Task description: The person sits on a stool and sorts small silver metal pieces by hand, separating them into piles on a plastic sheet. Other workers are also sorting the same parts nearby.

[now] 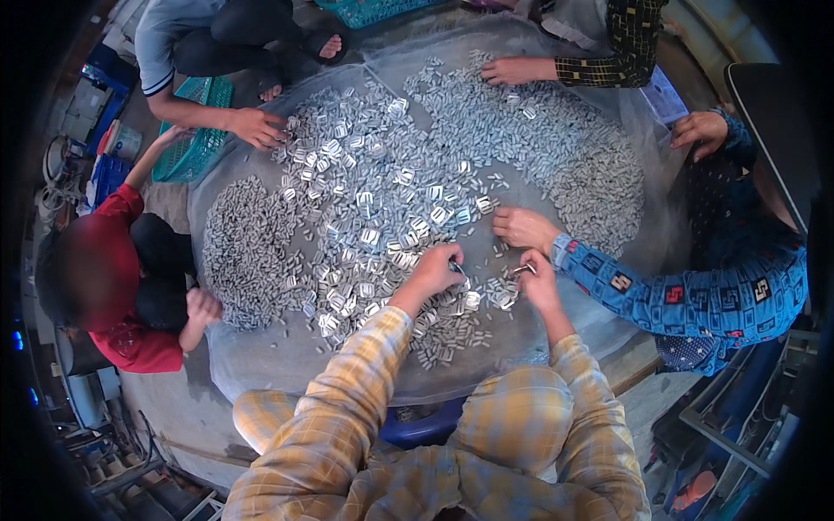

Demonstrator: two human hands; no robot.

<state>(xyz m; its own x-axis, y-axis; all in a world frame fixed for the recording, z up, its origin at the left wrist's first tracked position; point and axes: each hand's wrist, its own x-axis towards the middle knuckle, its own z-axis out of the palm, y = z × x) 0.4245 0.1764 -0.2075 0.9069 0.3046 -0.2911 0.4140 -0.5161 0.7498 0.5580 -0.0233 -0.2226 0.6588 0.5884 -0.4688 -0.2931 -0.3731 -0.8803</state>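
Observation:
A big pile of small grey oblong pieces (pixel 400 182) covers a pale mesh sheet (pixel 261 356). Shiny, flat square pieces with bars (pixel 369 236) lie among them. Over the near part of the pile, my left hand (pixel 431 276) is closed, thumb and fingers pinching a small shiny piece (pixel 459 268) whose exact kind I cannot make out. To its right, my right hand (pixel 540 282) pinches another small, shiny-edged piece (pixel 525 268). Between and below both hands lie loose oblong pieces and a few square ones.
At right, a co-worker's hand (pixel 524 227) in a blue patterned sleeve reaches close to my right hand. Other co-workers' hands (pixel 257 128) (pixel 512 71) work at the far side. Someone in red (pixel 130 330) sits at left. A green basket (pixel 187 156) stands at far left.

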